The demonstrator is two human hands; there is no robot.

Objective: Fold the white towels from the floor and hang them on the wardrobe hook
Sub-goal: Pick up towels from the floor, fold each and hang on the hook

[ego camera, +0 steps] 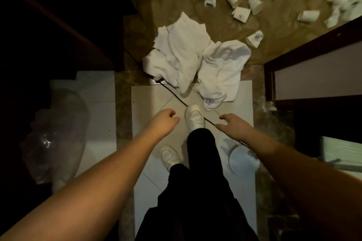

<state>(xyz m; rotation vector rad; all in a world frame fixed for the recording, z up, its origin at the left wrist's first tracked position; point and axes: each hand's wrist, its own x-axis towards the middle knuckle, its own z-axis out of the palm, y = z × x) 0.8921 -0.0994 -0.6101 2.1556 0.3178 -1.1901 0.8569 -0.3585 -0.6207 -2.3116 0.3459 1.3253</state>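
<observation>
Two white towels: crumpled on the floor ahead, unfolded, none hung. Left hand and right hand: loosely curled, empty, above tiles. Folding and hanging remain.

Head view, straight down, standing height.

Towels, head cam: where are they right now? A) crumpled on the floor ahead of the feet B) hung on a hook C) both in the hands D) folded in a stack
A: the two white towels lie crumpled on the floor, while the left hand and right hand hold nothing.
</observation>
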